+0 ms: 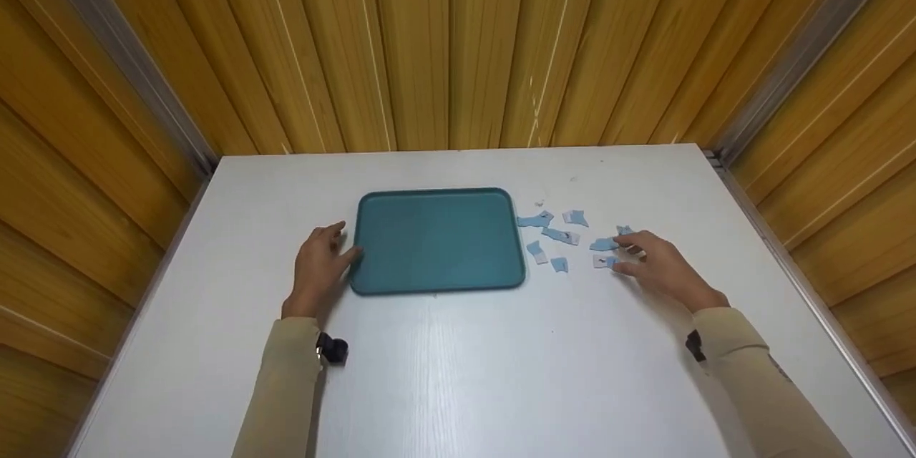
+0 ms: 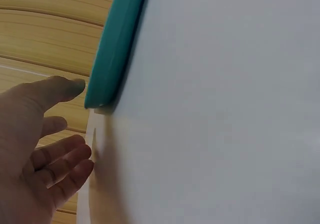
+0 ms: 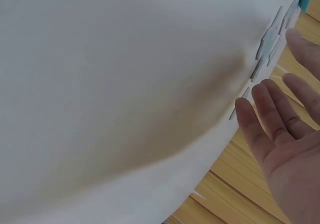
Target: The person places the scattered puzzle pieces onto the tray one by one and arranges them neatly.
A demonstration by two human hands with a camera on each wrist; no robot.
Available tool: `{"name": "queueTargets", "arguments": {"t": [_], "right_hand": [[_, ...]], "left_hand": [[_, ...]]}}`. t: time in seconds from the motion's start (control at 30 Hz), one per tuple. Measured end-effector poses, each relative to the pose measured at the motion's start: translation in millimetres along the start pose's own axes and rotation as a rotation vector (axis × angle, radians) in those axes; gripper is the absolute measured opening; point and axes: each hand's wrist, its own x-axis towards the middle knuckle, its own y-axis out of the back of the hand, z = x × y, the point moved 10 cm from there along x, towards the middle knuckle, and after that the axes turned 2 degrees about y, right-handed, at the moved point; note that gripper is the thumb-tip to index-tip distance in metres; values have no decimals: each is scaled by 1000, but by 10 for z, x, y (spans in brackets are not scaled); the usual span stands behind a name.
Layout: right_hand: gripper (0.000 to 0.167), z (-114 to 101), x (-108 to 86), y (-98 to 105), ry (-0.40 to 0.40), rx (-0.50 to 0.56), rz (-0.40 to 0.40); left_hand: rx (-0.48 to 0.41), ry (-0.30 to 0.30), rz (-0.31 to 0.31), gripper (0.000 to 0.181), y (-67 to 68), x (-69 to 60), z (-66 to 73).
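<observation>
A teal rectangular tray (image 1: 438, 240) lies flat on the white table. My left hand (image 1: 320, 265) is beside its left edge, the thumb at or very near the rim and the fingers loosely bent with nothing in them. Several flat, irregular light-blue pieces with whitish patches, such as this piece (image 1: 560, 236), lie scattered right of the tray. One piece (image 1: 526, 220) reaches the tray's right rim. My right hand (image 1: 662, 268) hovers at the rightmost pieces, thumb and fingers apart. Its fingertips partly cover a piece (image 1: 603, 245); whether they touch it I cannot tell.
The white table (image 1: 458, 372) runs to a wood-patterned corrugated wall (image 1: 458, 50) at the back, with similar panels on both sides. Grey metal posts (image 1: 143, 64) stand at the corners. A dark device (image 1: 333, 349) is on the left wrist.
</observation>
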Motion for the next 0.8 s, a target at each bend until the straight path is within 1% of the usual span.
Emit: {"name": "queueTargets", "arguments": {"t": [0.1, 0.17, 0.3, 0.4, 0.5, 0.6, 0.7, 0.8], "right_hand": [[55, 27, 24, -33, -13, -15, -10], [53, 30, 38, -45, -12, -21, -15], [46, 34, 60, -40, -8, -35, -15], [40, 41, 60, -36, -3, -51, -12], [35, 34, 60, -32, 7, -65, -7], [31, 23, 65, -40, 19, -69, -3], [30, 13, 73, -51, 23, -66, -4], [29, 21, 79, -56, 12, -64, -2]], "left_hand": [[-66, 34, -3, 59, -22, 3, -90], [-107, 45, 1, 55, -28, 4, -135], [-172, 40, 4, 48, -45, 29, -174], [-191, 36, -10, 44, -75, 48, -180], [-178, 51, -28, 42, -92, 67, -186], [-134, 64, -53, 40, -101, 79, -180], [-88, 67, -75, 40, -100, 89, -159], [-70, 71, -96, 40, -99, 91, -142]]}}
